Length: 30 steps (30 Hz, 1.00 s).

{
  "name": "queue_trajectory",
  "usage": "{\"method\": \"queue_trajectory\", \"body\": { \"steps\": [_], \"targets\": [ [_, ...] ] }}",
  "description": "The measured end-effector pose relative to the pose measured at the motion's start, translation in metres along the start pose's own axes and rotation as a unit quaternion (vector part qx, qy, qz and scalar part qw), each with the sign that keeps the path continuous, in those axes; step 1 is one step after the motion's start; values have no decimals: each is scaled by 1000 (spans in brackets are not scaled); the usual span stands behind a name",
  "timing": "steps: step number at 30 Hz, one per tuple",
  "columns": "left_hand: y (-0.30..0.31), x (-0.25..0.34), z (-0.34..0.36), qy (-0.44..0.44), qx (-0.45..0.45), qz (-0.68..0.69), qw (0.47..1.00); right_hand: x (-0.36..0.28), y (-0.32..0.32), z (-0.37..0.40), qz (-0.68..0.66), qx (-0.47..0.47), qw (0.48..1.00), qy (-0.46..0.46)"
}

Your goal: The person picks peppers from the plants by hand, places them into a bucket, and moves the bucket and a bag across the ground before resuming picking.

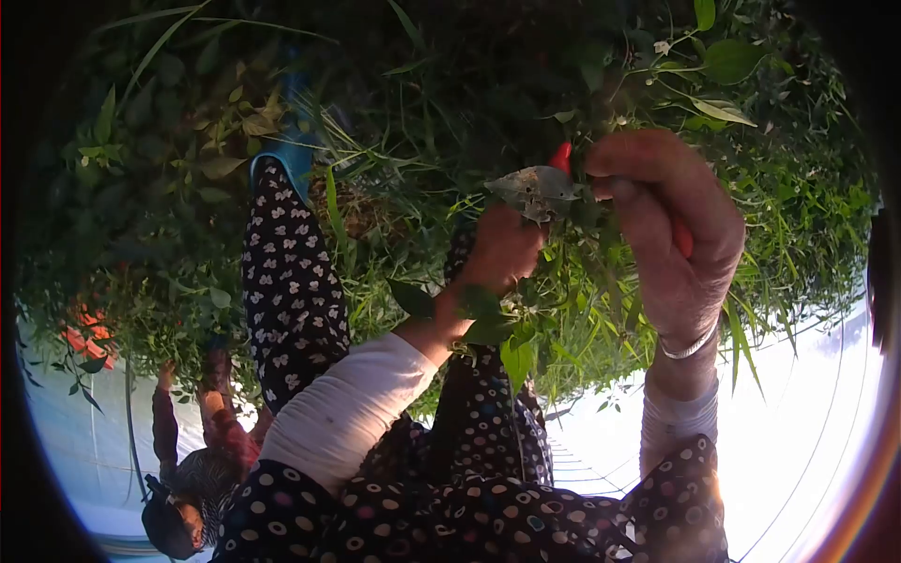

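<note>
My right hand is raised among the plants, thumb and fingertips pinched together at a thin stem. Part of a red chili pepper shows inside its curled palm. Just left of the fingertips hangs another red chili pepper, partly covered by a pale, hole-eaten leaf. My left hand is lower and further left, in shadow behind that leaf. Its fingers look curled in, but the leaf hides their tips and whatever they hold. Green leaves cross in front of the left wrist.
Dense pepper plants and tall grass surround both hands. A blue boot stands in the growth at the left. Another person is bent among the plants at lower left, near an orange-red object. Bright translucent sheeting lies behind.
</note>
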<state>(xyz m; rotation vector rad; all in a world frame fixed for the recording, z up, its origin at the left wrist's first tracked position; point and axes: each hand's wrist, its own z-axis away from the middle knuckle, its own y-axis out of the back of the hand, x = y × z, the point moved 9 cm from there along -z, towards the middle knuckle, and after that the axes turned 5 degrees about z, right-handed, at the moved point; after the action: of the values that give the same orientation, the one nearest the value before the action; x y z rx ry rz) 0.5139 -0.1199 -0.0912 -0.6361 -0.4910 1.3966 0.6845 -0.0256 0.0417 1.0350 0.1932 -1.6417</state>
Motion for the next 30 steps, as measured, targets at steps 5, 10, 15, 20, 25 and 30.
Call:
{"method": "queue_trajectory", "body": {
  "steps": [5,10,15,20,25,30],
  "targets": [
    [-3,-4,-1,25,43,-1,999,62,-38,-27,349,-125,923,101],
    [4,10,-2,-20,60,-320,945,91,-30,-1,303,-287,908,-38],
    [-47,42,8,-26,-16,-599,800,110,-31,14,319,-274,903,-84],
    [-52,44,6,-103,-23,-513,852,112,-28,39,311,-243,911,-119],
    [-52,16,6,3,-98,-718,689,100,-9,71,236,-45,956,-168],
    [-60,10,10,-144,-94,-658,733,105,-9,94,215,-8,955,-206]
  ]
}}
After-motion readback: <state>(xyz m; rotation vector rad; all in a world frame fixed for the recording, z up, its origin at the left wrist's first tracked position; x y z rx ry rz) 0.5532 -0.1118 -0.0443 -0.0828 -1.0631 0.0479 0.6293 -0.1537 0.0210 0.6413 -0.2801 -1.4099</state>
